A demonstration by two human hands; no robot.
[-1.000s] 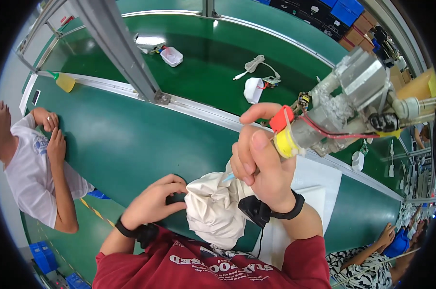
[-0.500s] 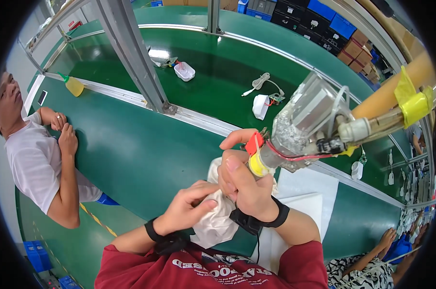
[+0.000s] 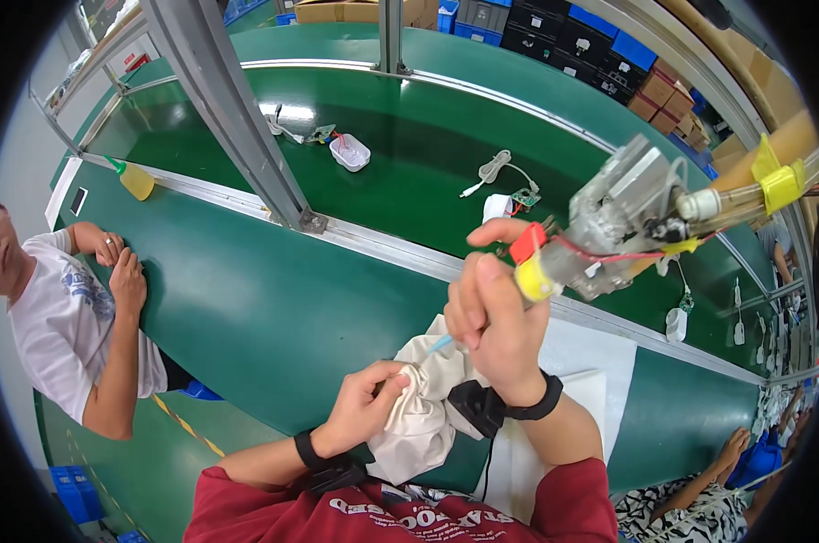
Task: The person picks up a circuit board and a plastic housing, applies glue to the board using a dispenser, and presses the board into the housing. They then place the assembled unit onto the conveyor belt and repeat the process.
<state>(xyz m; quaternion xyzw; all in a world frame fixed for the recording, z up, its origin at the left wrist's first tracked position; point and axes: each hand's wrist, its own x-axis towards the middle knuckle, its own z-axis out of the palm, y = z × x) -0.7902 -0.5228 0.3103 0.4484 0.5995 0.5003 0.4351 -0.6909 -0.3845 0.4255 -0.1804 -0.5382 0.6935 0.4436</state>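
Observation:
My right hand is raised and closed around the handle of a hanging power tool, a clear and grey body with a yellow cap, a red tab and red wires. Its thin tip points down toward a cream cloth bag. My left hand pinches the gathered top of that bag at the near edge of the green bench. Both wrists wear black bands.
A person in a white shirt leans on the bench at the left. A grey metal post stands ahead. On the green conveyor lie a white tray, a cable and small white parts. A white mat lies by my right arm.
My right hand and the tool have come down and left toward the bag. My left hand has shifted from the bag's side to pinching its top.

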